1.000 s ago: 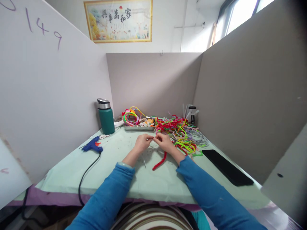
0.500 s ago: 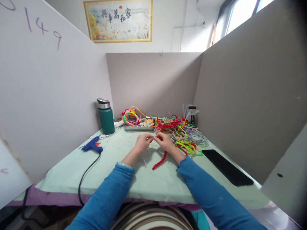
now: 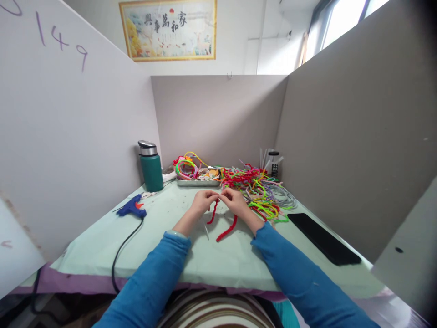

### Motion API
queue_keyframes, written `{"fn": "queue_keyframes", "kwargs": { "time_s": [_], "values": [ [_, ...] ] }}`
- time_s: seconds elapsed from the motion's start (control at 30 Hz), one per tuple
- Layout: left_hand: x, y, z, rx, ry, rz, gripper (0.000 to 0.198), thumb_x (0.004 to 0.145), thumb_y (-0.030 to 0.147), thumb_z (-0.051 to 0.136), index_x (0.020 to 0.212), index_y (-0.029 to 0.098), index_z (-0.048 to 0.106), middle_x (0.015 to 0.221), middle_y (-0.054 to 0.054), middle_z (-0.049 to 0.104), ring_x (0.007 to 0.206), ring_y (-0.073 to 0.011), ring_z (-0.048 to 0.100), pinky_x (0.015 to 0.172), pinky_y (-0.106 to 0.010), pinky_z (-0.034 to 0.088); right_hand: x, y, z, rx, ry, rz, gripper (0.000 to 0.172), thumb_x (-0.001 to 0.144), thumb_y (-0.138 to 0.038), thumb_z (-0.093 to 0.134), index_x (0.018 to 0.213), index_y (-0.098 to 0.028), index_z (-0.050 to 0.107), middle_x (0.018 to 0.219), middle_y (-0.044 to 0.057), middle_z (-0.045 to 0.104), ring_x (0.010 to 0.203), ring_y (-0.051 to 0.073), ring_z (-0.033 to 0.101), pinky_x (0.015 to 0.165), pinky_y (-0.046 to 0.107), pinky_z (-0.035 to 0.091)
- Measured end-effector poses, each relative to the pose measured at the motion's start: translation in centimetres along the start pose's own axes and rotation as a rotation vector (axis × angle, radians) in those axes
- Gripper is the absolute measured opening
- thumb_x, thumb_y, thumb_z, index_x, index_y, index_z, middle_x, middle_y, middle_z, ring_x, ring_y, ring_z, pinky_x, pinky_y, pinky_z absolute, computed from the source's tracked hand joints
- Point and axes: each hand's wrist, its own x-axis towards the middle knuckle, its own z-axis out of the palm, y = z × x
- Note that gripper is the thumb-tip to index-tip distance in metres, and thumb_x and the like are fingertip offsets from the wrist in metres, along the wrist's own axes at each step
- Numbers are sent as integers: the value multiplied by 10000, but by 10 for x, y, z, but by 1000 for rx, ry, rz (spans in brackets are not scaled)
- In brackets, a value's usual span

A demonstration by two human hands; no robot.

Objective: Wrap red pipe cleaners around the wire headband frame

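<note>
My left hand [image 3: 204, 202] and my right hand [image 3: 234, 201] meet fingertip to fingertip above the middle of the table, both pinched closed. Between them is a red pipe cleaner [image 3: 214, 212], its thin, wavy end hanging down below the left fingertips. A second red fuzzy length [image 3: 226, 232] curves out from beneath my right hand toward the table front; whether it joins the pinched piece is hidden. Just below the hands lies a thin white strip [image 3: 206, 231]. Behind my right hand spreads a tangled heap of coloured pipe cleaners [image 3: 252, 182].
A metal tray [image 3: 198, 183] of small pieces and bent pipe cleaners stands at the back. To the left are a green bottle [image 3: 151, 171] and a blue glue gun [image 3: 132, 206] with a black cord. A black flat object [image 3: 322, 238] lies right. Grey panels enclose the table [image 3: 164, 255].
A thin red end now hangs below my left fingertips, where none showed before. Both hands stay in nearly the same place.
</note>
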Motion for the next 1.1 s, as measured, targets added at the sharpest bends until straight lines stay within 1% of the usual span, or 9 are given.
{"fn": "queue_keyframes", "kwargs": {
  "time_s": [0.17,0.37,0.6,0.73,0.93,1.03,1.1],
  "values": [
    [1,-2,0,-54,-35,-64,211,749,250,535,831,96,654,713,-27,628,384,-30,413,363,-172,344,-1,2,1,-18,-22,-9,214,813,-336,504,698,-163,555,632,0,563,585,113,483,543,218,340],
    [-1,-1,-1,4,-78,-92,224,755,289,536,764,92,641,617,-5,575,378,-38,395,362,-174,325,-1,6,2,-57,-59,-19,193,820,-294,501,700,-158,568,632,-5,567,584,108,484,551,216,329],
    [-4,1,-2,101,-130,-90,258,770,314,509,716,93,632,506,25,486,386,-55,388,385,-180,318,-2,2,2,-89,-88,-13,169,808,-276,508,708,-158,575,627,-9,565,581,108,484,553,214,330],
    [-4,2,-2,109,-146,-96,251,779,302,497,727,92,626,578,-4,555,393,-56,404,387,-184,322,-3,3,2,-90,-95,-16,155,803,-264,507,714,-161,582,644,-5,576,595,111,496,562,215,334],
    [-3,0,-1,79,-146,-143,284,778,344,523,760,86,639,642,-37,624,406,-53,394,397,-179,326,-2,4,3,-104,-96,-7,150,798,-263,510,722,-164,592,649,-4,587,593,112,491,567,219,336],
    [-4,1,-2,100,-145,-173,289,771,348,531,761,82,644,656,-40,633,397,-51,392,392,-182,317,-3,4,3,-118,-101,-13,139,797,-256,509,733,-166,594,654,-2,589,600,115,495,573,220,339],
    [-4,2,-2,115,-145,-181,285,768,343,533,743,81,643,624,-29,614,384,-50,386,385,-184,305,-3,4,3,-125,-103,-16,129,794,-248,512,732,-167,592,656,-1,589,601,116,498,571,221,338]
  ]
}}
